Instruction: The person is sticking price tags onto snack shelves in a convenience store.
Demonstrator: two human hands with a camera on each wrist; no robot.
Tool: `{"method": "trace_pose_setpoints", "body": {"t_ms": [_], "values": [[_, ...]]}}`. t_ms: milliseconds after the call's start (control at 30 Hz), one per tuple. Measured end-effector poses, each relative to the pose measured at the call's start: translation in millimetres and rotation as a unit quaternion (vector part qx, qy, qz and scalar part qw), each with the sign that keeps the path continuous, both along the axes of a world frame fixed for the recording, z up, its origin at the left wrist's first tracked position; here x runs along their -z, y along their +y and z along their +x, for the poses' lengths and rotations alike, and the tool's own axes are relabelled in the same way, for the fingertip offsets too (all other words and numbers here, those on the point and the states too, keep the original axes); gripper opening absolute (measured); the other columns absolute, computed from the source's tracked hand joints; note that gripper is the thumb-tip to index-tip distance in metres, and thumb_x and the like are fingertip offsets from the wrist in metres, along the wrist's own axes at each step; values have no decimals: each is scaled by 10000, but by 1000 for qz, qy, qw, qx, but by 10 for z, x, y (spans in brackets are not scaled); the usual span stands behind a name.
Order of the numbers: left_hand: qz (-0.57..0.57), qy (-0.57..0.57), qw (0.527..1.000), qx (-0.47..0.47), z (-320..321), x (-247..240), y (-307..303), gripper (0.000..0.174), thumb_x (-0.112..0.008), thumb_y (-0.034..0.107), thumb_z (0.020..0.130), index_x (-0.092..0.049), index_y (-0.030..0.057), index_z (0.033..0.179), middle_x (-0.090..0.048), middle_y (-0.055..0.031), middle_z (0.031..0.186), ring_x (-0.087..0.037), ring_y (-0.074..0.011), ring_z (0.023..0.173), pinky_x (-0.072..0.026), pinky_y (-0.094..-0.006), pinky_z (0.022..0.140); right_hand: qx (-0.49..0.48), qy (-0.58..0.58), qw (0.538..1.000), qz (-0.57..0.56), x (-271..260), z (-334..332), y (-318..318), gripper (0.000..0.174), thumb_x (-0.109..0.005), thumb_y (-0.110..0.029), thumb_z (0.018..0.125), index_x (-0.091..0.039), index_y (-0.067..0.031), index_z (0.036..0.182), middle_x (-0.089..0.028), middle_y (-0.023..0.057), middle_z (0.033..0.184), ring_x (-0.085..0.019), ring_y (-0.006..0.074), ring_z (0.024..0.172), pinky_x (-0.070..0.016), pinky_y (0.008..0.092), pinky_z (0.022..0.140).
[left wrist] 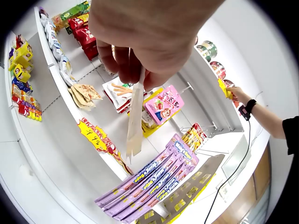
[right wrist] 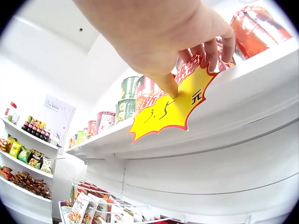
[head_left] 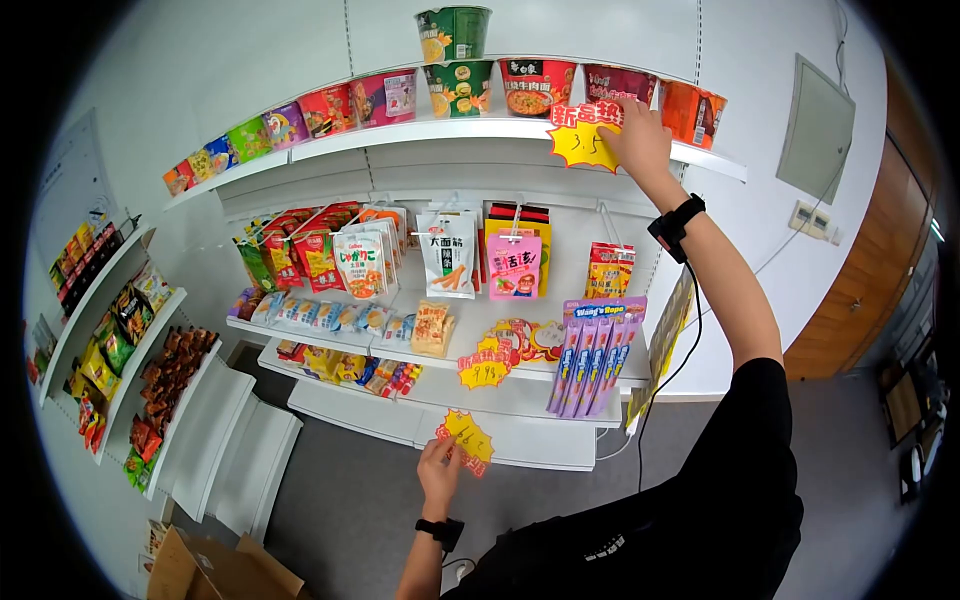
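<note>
Along the front edge of the top shelf (head_left: 440,131), a yellow price tag (head_left: 582,146) marked 3.5 was held by the right hand (head_left: 640,140). Its thumb was pressed on the printed face, and the other fingers were curled over the upper edge. Whether the tag was attached to the shelf could not be told. Noodle cups (head_left: 538,88) were lined up above and beside that hand.

Lower down, in front of the bottom of the rack, a second price tag (head_left: 470,438) was pinched between thumb and fingers of the left hand (head_left: 438,475); it was seen nearly edge-on from the left wrist. Its handwritten figure could not be read with certainty.

Between the two hands, a third price tag (head_left: 485,364) was seen at the middle shelf edge, with purple candy packets (head_left: 598,355) displayed to its right. Pink pouches (head_left: 515,268) were hung above.
</note>
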State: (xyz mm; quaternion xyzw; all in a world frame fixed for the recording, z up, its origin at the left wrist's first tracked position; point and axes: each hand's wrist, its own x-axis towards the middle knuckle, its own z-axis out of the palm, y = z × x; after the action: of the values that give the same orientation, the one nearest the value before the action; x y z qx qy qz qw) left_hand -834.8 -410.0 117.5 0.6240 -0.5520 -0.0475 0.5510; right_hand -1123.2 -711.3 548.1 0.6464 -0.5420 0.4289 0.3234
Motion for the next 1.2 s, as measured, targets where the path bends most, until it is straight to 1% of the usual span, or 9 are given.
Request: {"method": "trace_pose_setpoints", "body": {"t_ms": [67,167,367,600,800,1000,1033,1133,1200], "values": [[10,-2,1000,-2,19,-8,15,190,-684,52,759,-684,1,942,-617,-119,815,-615,-263,726,-491,-327,659,20,-4,1000,-1,19,33,27,555,-730,-321,729,-542,-145,1220,-540,66,1233,-506,265,1121,-425,458,860],[10,0,1000,2,61,13,33,194,-684,50,759,-683,-3,945,-616,-122,814,-614,-265,723,-489,-327,656,7,41,990,-133,94,47,17,558,-732,-298,728,-536,-149,1228,-491,66,1285,-454,267,1174,-360,466,929],[12,-4,1000,-4,161,-36,168,175,-685,51,759,-680,-2,926,-613,-114,803,-609,-260,712,-487,-329,648,-11,16,994,-110,134,89,-35,568,-727,-287,727,-525,-162,1244,-455,86,1312,-395,278,1234,-274,471,1014],[17,2,1000,-6,412,34,313,154,-671,55,777,-675,7,923,-606,-106,798,-605,-250,713,-483,-321,642,-56,17,988,-142,226,199,143,500,-719,-259,735,-554,-128,1188,-475,93,1297,-408,280,1224,-286,453,1012],[24,8,1000,4,623,-65,350,158,-608,31,818,-648,10,970,-601,-115,836,-603,-255,735,-483,-320,658,-235,29,964,-122,661,715,684,375,-692,-205,757,-577,-96,1096,-507,106,1241,-449,305,1162,-324,435,981],[-6,60,998,4,914,-228,447,157,-559,15,846,-640,7,981,-600,-131,867,-596,-267,775,-472,-320,695,-421,-19,906,41,1611,1426,1418,259,-686,-157,774,-602,-51,995,-585,134,1096,-531,317,1053,-406,397,907],[-23,69,997,4,961,-277,470,140,-566,12,855,-635,-18,973,-574,-97,821,-559,-174,710,-452,-270,653,-446,-30,891,79,1803,1526,1529,250,-688,-157,779,-605,-44,986,-596,135,1073,-547,317,1031,-422,388,890],[-24,111,993,24,1144,-309,590,147,-549,16,881,-636,-21,993,-569,-62,874,-546,-116,713,-444,-232,622,-507,-113,801,297,2436,1819,1809,248,-689,-179,801,-613,-34,986,-612,124,1037,-590,283,958,-457,359,842],[-16,173,984,43,1242,-324,682,166,-533,10,892,-631,-16,1023,-556,-38,917,-534,-85,717,-439,-209,604,-527,-132,722,428,2835,2019,1995,291,-670,-204,838,-594,-26,1056,-619,99,1032,-606,230,915,-477,333,804]]}}
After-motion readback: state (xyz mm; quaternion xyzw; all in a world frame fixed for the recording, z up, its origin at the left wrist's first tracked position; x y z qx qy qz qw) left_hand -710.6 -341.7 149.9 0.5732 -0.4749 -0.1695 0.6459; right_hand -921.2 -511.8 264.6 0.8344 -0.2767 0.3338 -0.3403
